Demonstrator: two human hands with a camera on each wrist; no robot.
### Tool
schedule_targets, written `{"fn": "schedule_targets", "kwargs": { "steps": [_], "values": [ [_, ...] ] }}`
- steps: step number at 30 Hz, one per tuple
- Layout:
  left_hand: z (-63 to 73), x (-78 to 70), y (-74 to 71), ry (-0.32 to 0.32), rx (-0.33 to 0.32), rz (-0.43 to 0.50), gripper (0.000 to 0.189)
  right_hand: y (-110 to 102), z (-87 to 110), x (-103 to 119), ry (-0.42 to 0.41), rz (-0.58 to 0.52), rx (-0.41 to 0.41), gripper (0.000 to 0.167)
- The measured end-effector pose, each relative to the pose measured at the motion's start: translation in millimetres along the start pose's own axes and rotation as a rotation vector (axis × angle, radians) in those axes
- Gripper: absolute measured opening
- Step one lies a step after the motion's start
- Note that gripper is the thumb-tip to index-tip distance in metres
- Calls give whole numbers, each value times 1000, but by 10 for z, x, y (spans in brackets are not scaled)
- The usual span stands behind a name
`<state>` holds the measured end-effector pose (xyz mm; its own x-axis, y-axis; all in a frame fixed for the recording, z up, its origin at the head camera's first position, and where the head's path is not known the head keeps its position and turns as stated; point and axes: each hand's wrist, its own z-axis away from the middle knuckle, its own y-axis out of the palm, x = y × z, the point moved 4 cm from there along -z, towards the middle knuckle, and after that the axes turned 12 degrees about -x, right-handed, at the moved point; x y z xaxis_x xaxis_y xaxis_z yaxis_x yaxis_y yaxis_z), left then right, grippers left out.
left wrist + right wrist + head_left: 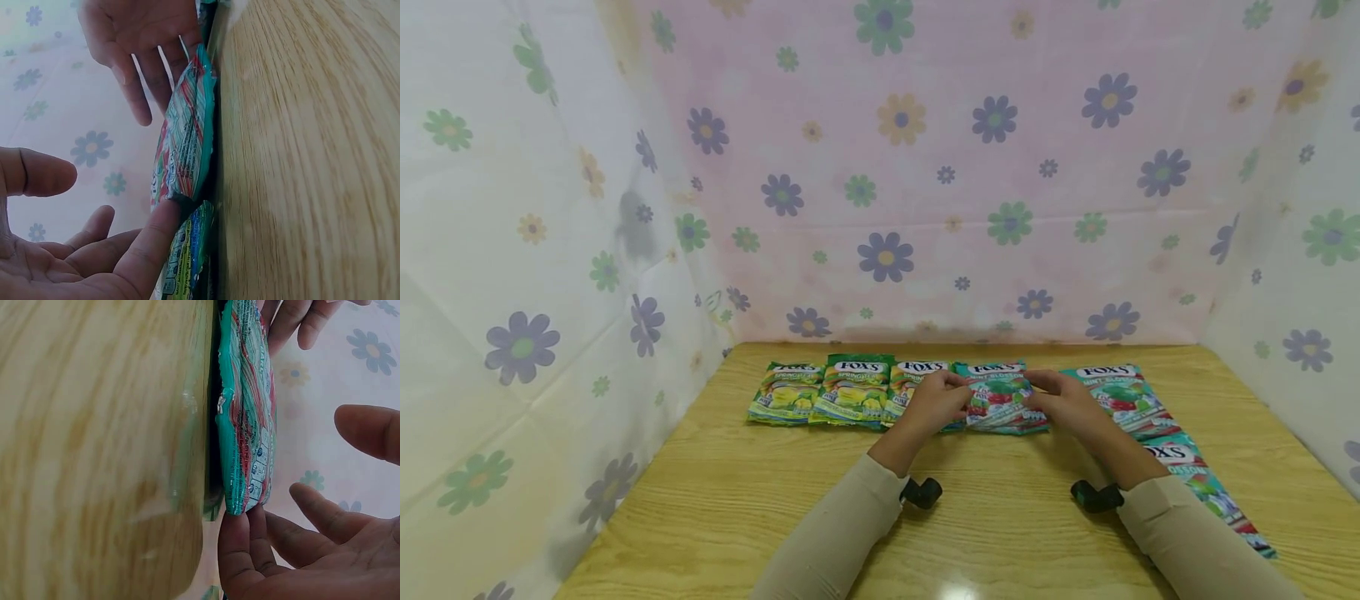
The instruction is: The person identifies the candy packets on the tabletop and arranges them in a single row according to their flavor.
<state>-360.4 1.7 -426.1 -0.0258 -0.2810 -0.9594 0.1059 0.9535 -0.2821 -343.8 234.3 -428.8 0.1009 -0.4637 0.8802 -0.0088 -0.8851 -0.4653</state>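
A teal candy bag [997, 400] marked FOX'S Mint Blossom lies on the table between both hands. My left hand [934, 402] is at its left edge; in the left wrist view the fingers [147, 250] reach the bag's end, with the thumb held away. At the right edge is my right hand [1067, 404]; in the right wrist view its fingers [237, 547] touch the bag's end, and the thumb stands apart. Just left lies a green candy bag [904, 385], partly hidden by my left hand and overlapped by the teal one.
Two more green bags, one at the middle left [852, 390] and one at the far left [786, 393], continue the row. On the right lie another teal bag [1123, 398] and a lower teal bag [1206, 483], partly behind my right arm. Flowered cloth [925, 192] encloses the wooden table [1000, 533].
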Motion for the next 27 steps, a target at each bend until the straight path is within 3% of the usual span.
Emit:
{"fn": "schedule_targets", "kwargs": {
  "steps": [5,20,27],
  "values": [
    [7,-12,2,30,-15,-23,34,11,-1,-6,11,9,8,66],
    [17,16,25,8,5,-124,36,21,-22,-46,2,48,36,60],
    [15,28,30,1,10,-119,37,31,-14,-54,14,48,39,58]
  ]
}}
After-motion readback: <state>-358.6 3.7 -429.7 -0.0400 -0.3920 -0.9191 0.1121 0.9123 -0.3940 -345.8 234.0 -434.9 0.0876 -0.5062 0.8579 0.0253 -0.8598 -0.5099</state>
